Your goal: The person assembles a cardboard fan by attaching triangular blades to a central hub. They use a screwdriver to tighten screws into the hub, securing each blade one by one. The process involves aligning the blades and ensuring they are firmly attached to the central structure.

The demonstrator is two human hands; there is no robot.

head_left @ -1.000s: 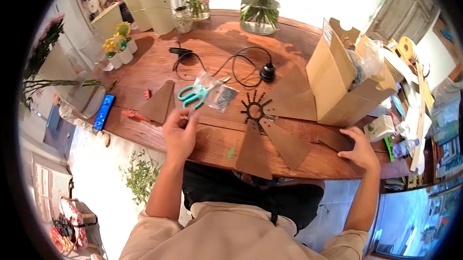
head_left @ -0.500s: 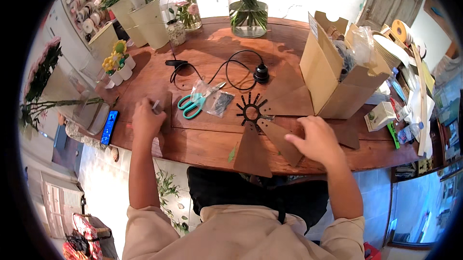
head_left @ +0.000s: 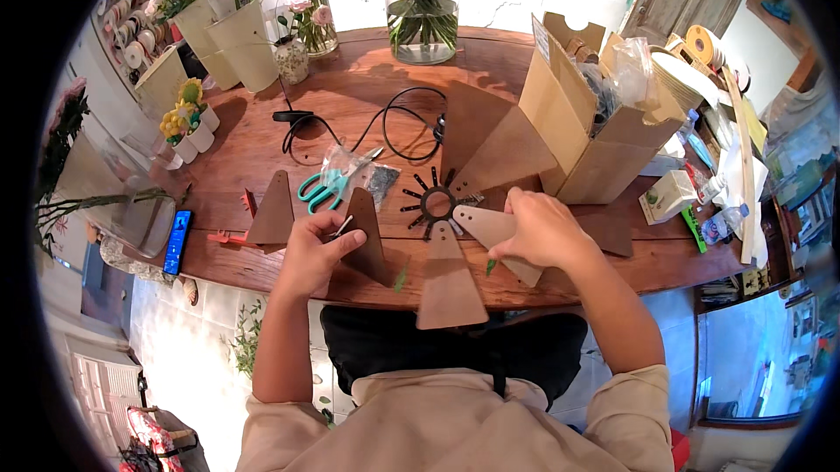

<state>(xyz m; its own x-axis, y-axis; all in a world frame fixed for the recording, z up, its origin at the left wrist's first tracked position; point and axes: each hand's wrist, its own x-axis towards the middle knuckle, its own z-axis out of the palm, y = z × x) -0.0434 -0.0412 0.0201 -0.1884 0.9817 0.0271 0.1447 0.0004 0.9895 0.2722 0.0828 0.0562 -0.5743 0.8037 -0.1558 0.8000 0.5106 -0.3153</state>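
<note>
My left hand (head_left: 313, 253) is closed on a brown tapered panel (head_left: 362, 227) tilted up from the table, with a small thin pale stick (head_left: 345, 225) between the fingers. My right hand (head_left: 547, 231) grips the wide part of another brown panel (head_left: 486, 225), whose narrow holed end meets a black ring with spokes (head_left: 437, 204). A third panel (head_left: 451, 288) points from the ring toward me, past the table edge. More brown panels (head_left: 507, 144) overlap beyond the ring, and one (head_left: 274, 214) lies left of my left hand.
Teal-handled scissors (head_left: 322, 190) and a bag of small dark parts (head_left: 382, 181) lie mid-table. A black cable (head_left: 385, 126) loops behind them. An open cardboard box (head_left: 595, 135) stands right. Left are a phone (head_left: 178, 243) and a red tool (head_left: 227, 237); flower vases (head_left: 424, 43) stand behind.
My left hand has moved right, bringing a brown panel and the thin stick toward the ring. My right hand has come down and closed on a panel. The view has shifted slightly.
</note>
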